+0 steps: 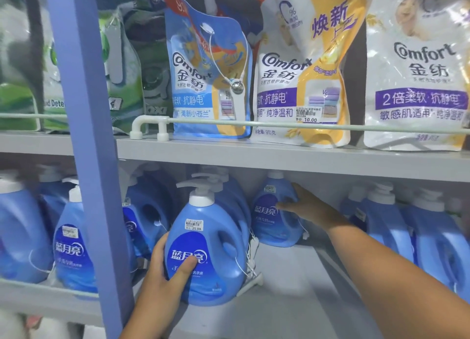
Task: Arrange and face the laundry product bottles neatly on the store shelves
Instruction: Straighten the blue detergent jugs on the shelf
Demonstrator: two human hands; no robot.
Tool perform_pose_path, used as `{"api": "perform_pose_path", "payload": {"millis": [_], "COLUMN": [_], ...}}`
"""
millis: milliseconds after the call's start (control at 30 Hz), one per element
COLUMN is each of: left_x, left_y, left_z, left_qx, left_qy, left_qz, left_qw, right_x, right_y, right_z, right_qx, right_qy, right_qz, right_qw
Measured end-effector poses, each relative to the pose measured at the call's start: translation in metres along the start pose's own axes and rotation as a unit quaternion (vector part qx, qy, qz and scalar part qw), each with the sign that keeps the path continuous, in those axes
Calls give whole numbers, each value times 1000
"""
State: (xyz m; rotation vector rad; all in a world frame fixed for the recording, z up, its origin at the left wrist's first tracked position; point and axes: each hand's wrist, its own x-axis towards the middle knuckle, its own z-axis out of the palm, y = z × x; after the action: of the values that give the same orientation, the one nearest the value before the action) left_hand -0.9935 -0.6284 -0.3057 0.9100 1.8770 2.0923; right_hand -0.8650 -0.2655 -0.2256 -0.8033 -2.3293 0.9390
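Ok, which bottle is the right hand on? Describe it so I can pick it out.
Start at the blue upright post and go to the lower shelf on its right. Past the front pump bottle that the left hand holds, the right hand touches a blue bottle set further back. Unlike its neighbours, it stands alone behind bare shelf.

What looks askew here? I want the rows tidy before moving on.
The blue bottle under the right hand sits far back, tilted, out of line with the front bottle that the left hand grips. Above, the yellow Comfort pouch is crumpled and leans.
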Motion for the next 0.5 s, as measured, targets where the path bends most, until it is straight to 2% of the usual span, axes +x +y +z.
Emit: {"api": "perform_pose_path", "payload": {"millis": [67,200,233,300,367,400,433,500], "left_x": [2,6,6,6,6,6,6,8], "left_y": [0,-2,-1,2,5,7,8,5], "left_z": [-1,-2,-1,1,2,2,2,-1], "left_qx": [6,36,38,30,35,33,27,12], "left_qy": [-3,-2,-5,-14,-21,-23,-22,-16], "left_qz": [-12,-20,-24,-30,-29,-30,-35,-41], "left_qw": [1000,999,999,999,999,999,999,999], "right_x": [12,-13,-21,-37,-52,-60,-66,-74], "right_y": [12,-16,-23,-36,-51,-64,-75,-89], "right_z": [2,11,14,27,45,54,65,87], "right_qx": [-64,-201,-248,-354,-304,-239,-166,-37], "right_qy": [34,71,83,156,254,263,219,69], "right_qz": [-3,8,16,31,-9,-31,-32,-1], "right_qw": [997,977,965,922,918,934,961,997]}}
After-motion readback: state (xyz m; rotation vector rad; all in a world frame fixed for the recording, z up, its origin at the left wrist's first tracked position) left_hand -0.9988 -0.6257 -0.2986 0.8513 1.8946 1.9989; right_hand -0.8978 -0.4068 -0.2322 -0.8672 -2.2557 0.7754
